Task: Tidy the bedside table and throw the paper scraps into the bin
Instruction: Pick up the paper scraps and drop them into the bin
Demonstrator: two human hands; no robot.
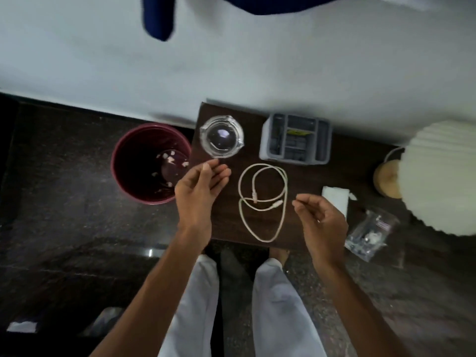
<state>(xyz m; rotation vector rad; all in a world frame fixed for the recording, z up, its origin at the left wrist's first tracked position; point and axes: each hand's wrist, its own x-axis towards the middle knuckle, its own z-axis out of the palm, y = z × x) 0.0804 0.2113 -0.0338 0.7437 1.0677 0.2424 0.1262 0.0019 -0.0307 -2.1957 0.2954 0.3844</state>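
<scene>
Left hand (199, 186) hangs loose and empty at the table's (309, 176) nine o'clock edge; right hand (322, 217), slackly curled, holds nothing at three o'clock of the cable (277, 203).

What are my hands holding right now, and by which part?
Nothing shows in either grip: the left hand is open by the bin, the right hand loosely curled beside the cable.
</scene>
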